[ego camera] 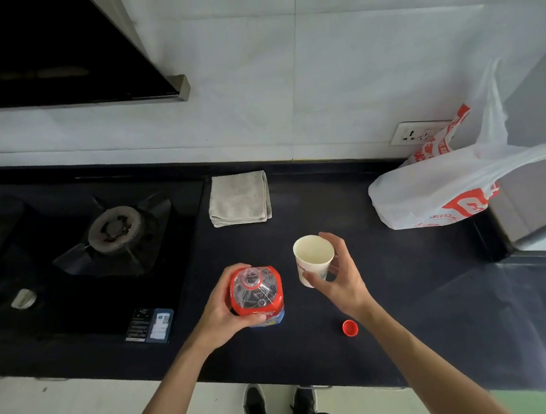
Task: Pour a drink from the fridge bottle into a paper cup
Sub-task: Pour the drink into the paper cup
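Note:
A clear plastic bottle (257,292) with a red label stands upright on the black counter (399,282), its mouth uncapped. My left hand (222,310) is wrapped around its left side. Just to the right, a white paper cup (312,255) stands upright, and my right hand (338,276) holds it from the right with thumb and fingers around its wall. The cup's inside looks white; I cannot tell whether liquid is in it. The red bottle cap (350,327) lies on the counter near my right wrist.
A folded grey cloth (239,198) lies behind the cup. A gas hob (115,229) with knobs fills the counter's left. A white and red plastic bag (451,191) sits at the back right beside a wall socket (416,132). A range hood (60,50) hangs top left.

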{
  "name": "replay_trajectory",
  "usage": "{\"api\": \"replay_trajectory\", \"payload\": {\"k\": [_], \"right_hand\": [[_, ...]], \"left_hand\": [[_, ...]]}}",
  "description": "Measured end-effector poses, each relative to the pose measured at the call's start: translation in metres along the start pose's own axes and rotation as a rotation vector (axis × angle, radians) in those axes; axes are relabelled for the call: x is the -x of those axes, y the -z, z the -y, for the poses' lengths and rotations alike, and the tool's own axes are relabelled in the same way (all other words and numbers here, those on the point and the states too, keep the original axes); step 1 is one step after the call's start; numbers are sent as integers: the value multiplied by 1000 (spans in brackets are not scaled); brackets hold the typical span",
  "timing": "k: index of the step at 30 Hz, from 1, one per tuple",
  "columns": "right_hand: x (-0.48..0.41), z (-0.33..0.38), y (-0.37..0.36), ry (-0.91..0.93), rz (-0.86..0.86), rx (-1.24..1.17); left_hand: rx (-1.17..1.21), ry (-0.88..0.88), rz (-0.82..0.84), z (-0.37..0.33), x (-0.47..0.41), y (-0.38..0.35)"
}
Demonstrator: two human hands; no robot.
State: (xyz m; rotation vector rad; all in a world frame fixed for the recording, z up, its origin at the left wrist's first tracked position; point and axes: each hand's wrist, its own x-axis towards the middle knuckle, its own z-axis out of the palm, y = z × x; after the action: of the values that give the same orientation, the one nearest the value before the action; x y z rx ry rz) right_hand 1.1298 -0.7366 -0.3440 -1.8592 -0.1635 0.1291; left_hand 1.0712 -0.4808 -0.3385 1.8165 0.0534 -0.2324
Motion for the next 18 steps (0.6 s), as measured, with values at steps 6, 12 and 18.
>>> {"api": "replay_trajectory", "payload": {"k": [6, 12, 18], "right_hand": [[2, 25, 21, 61, -23, 7], [0, 51, 49, 142, -13, 64], [-13, 78, 69, 211, 45, 151]], "left_hand": [[44, -55, -56, -12, -10, -3], [-44, -134, -31, -53, -27, 11], [-301, -243, 47, -112, -47, 29]]}}
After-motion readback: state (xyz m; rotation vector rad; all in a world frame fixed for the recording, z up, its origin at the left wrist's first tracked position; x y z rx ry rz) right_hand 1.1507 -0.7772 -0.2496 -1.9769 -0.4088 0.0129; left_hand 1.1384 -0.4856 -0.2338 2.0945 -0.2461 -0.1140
